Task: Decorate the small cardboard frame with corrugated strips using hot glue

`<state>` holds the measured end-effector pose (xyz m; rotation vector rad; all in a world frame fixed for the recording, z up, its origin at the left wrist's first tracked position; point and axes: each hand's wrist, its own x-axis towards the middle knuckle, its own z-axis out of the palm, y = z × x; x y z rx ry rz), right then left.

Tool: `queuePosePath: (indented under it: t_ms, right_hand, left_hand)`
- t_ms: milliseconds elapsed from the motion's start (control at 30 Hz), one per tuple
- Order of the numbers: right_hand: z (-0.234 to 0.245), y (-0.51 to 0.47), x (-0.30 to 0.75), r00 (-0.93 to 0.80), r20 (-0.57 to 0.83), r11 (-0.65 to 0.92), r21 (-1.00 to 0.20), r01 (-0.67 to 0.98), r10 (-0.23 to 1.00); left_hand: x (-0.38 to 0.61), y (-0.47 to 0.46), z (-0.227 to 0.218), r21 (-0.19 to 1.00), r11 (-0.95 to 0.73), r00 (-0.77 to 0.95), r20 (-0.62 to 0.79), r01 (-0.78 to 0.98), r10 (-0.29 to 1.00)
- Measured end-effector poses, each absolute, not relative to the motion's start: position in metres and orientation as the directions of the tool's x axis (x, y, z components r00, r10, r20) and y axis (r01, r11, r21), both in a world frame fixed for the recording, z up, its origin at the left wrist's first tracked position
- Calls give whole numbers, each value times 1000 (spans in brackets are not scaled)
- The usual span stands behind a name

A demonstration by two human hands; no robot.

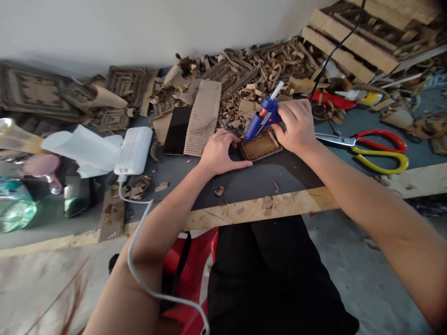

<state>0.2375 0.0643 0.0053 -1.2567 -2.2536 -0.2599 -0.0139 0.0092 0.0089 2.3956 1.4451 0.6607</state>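
Note:
In my right hand point(296, 123) is a blue hot glue gun point(260, 122), a glue stick poking up from its back end. Its nozzle points down at the left back edge of a small rectangular cardboard tray point(258, 147) with a corrugated, ridged border. My left hand point(221, 151) steadies the tray's left end, the thumb along the front edge and the fingers at the back corner. Just left of that hand, a ridged strip of corrugated cardboard point(203, 116) lies partly over a black flat panel point(176, 132).
Scissors with red and yellow handles point(380, 148) lie at right. Cardboard scraps point(244, 93) heap along the wall. A white power bank point(133, 150) with a cable point(131, 251) sits at left, beside white paper point(82, 146). A wooden strip point(244, 211) edges the table.

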Motion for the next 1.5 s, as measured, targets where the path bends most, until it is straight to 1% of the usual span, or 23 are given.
queuePosePath:
  t_ms: [233,600,1000,1300,1500]
  right_hand:
    - [6,64,237,-409,516,547,-144,825,752]
    - [3,65,237,-422,543,564,-119,817,726]
    - [5,66,240,-405,540,549,-132,825,738]
    - [5,67,242,-420,542,549,-93,831,728]
    - [7,69,244,-425,536,552,-93,829,729]
  left_hand:
    - [-14,9,9,444,-467,402,239,765,884]
    - [-14,9,8,438,-477,404,255,762,879]
    - [-14,9,9,442,-467,399,242,766,884]
    - [-14,9,9,431,-477,405,252,766,879]
    - [-14,9,10,435,-465,401,236,771,885]
